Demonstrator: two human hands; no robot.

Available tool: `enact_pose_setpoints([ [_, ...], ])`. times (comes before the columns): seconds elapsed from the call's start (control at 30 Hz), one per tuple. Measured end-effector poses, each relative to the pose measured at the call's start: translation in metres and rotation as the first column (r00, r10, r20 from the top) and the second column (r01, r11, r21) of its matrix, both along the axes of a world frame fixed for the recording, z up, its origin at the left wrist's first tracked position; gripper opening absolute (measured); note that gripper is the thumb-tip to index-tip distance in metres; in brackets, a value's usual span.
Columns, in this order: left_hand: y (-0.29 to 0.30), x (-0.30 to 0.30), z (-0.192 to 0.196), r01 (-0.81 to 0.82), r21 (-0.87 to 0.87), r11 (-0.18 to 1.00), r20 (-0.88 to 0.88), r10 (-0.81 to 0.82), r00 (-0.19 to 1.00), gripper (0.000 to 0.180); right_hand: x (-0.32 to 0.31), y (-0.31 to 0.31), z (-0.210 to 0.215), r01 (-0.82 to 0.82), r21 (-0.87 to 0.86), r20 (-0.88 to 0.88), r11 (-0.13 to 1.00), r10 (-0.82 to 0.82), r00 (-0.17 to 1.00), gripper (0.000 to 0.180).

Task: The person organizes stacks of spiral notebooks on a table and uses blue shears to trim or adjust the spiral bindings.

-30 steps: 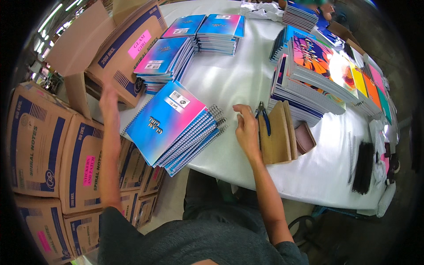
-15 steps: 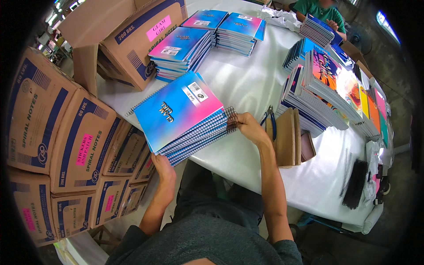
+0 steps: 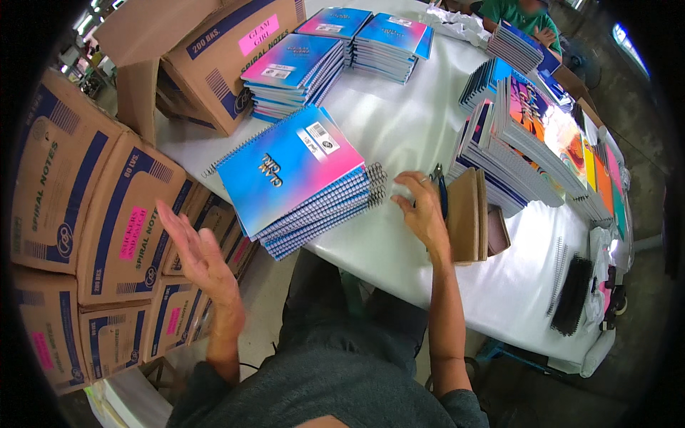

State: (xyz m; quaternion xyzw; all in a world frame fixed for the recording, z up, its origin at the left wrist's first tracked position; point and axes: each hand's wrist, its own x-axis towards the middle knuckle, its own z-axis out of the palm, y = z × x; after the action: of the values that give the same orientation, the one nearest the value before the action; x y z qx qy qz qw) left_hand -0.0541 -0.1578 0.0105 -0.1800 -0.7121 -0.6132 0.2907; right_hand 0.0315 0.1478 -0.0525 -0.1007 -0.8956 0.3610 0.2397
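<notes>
A stack of blue-and-pink spiral notebooks (image 3: 289,167) lies at the table's near left edge, its coil ends sticking out on both sides. My left hand (image 3: 203,260) is raised to the left of the stack, beside the brown cartons, open with its fingers stretched and touching nothing in the stack. To the right of the coil ends, my right hand (image 3: 426,210) is held over the white table, thumb and fingers curved but apart, with nothing in it. Close to its fingers lie blue-handled pliers (image 3: 441,189).
Brown cartons (image 3: 118,221) are piled at the left, and an open carton (image 3: 214,68) stands on the table (image 3: 378,264). More notebook stacks (image 3: 292,68) sit behind. At right are cardboard pieces (image 3: 467,221), notebook piles (image 3: 528,143) and black coils (image 3: 573,296). A person in green (image 3: 524,28) sits far right.
Both hands have let go of the notebook stack. My left hand has moved left and up from its near corner; my right hand has drawn away to the right of the coils.
</notes>
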Motion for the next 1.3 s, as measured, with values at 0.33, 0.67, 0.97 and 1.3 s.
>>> enact_pose_setpoints([
  [0.33, 0.089, -0.003, -0.031, -0.228, -0.964, 0.133, -0.254, -0.704, 0.663, 0.073, -0.005, 0.002, -0.022, -0.009, 0.203, 0.012, 0.979, 0.007, 1.000, 0.052],
  [0.67, 0.118, -0.016, -0.030, -0.215, -0.966, 0.147, -0.259, -0.611, 0.748, 0.082, -0.032, -0.016, -0.033, -0.133, -0.248, 0.016, 0.960, 0.141, 0.990, 0.068],
  [0.97, 0.125, -0.020, -0.005, -0.122, -0.977, 0.177, -0.202, -0.564, 0.801, 0.082, -0.014, 0.004, -0.026, 0.033, 0.163, -0.106, 0.986, -0.016, 0.994, 0.054],
  [1.3, 0.248, -0.130, 0.037, 0.438, -0.389, -0.810, 0.792, -0.052, 0.608, 0.086, -0.009, 0.006, 0.016, 0.153, 0.527, 0.406, 0.836, -0.406, 0.819, 0.042],
])
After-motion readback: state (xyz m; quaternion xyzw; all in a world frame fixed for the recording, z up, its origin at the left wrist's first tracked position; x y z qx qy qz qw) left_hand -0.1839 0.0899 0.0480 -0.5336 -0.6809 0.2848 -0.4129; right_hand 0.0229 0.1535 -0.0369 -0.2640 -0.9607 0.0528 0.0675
